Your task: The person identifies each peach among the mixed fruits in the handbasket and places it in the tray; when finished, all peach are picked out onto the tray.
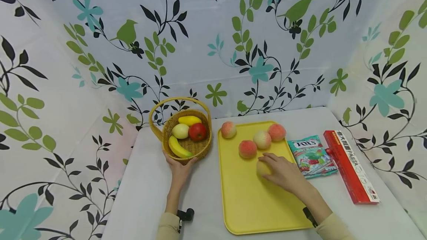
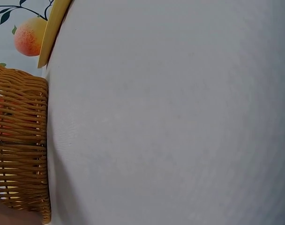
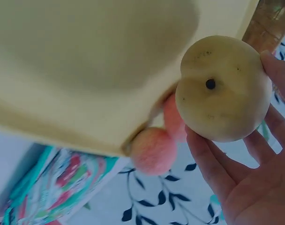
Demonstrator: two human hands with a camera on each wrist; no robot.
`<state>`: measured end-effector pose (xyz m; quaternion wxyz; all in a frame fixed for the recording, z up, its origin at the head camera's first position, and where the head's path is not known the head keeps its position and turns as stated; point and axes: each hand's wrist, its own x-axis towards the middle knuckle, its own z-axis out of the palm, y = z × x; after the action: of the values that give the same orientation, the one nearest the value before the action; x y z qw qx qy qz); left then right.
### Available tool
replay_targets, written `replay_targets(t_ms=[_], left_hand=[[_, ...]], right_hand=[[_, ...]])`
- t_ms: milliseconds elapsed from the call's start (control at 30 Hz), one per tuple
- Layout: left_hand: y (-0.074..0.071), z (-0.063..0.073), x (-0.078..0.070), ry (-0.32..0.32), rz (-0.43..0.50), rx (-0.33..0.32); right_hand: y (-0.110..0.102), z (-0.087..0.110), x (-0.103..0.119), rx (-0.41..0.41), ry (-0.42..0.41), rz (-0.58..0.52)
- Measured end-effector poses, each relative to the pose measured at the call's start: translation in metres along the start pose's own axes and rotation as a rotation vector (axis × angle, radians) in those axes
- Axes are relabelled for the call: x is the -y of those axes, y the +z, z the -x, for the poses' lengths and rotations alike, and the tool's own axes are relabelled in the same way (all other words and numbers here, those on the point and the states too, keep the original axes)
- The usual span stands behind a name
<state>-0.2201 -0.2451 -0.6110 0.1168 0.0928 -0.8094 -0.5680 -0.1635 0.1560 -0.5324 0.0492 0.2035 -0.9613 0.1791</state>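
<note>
My right hand (image 1: 281, 171) pinches a pale yellow toy peach (image 3: 222, 89) between thumb and fingers, over the yellow tray (image 1: 247, 203). In the right wrist view, the peach's underside shows a dark hole. Several pink and cream toy peaches (image 1: 247, 149) lie toward the tray's far side. At the left, my left hand (image 1: 181, 169) holds the near side of a wicker basket (image 1: 197, 146), its thumb and fingers spread around the wall. Inside the basket are a banana (image 1: 178, 148), a red apple (image 1: 197, 132), a pale green round fruit (image 1: 180, 131) and a yellow fruit (image 1: 189, 120).
Right of the tray lies a green candy bag (image 1: 311, 156), touching or very near its edge. Beyond it is a long red pasta box (image 1: 350, 169). A patterned cloth (image 1: 200, 58) rises behind the white table (image 1: 140, 203). The basket's handle (image 1: 180, 99) arches up.
</note>
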Motion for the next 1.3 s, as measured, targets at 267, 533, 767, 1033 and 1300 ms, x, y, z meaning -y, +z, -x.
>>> replay_targets(t_ms=[267,533,767,1033,1300], left_hand=[[0.001,-0.006,0.004,0.002,0.019,-0.004],[0.001,-0.012,0.008,0.008,0.032,-0.026],[-0.003,-0.011,0.012,-0.017,0.033,-0.025],[-0.009,-0.013,0.013,0.013,0.031,-0.036],[-0.006,-0.014,0.01,0.049,0.021,-0.037]], right_hand=[[-0.002,0.011,-0.021,0.019,0.039,0.018],[0.0,0.007,-0.026,0.0,0.018,-0.007],[0.009,0.011,-0.027,-0.049,0.011,0.018],[0.003,0.014,-0.024,-0.135,0.005,-0.015],[-0.002,0.015,-0.018,-0.218,-0.009,-0.053]])
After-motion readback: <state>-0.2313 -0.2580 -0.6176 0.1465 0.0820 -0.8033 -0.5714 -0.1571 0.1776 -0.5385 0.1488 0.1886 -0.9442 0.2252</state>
